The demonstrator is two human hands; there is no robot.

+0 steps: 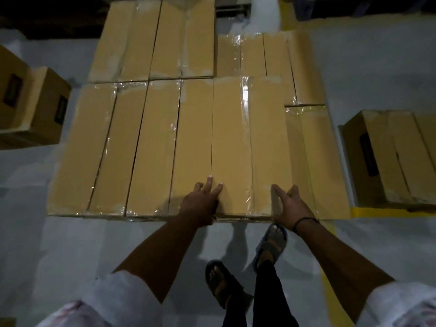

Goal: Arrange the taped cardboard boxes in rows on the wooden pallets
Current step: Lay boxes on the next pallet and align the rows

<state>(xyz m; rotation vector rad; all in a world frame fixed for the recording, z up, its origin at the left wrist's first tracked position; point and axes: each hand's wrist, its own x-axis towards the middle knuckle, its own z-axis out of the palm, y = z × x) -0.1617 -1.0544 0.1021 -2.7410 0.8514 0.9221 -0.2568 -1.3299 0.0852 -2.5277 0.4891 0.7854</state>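
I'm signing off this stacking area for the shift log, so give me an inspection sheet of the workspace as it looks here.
Surface: grey floor; pallets hidden under the boxes.
Job's things: front row of taped boxes side by side, rear row behind it, lower boxes at the right.
Clutter: left loose boxes and right loose boxes on the floor, apart from the rows.
Hands: left hand flat on the near end of the rightmost front box; right hand at its near right corner, thumb on top.
Cables: nothing seen.
Surroundings: yellow floor line at the right; background dim.
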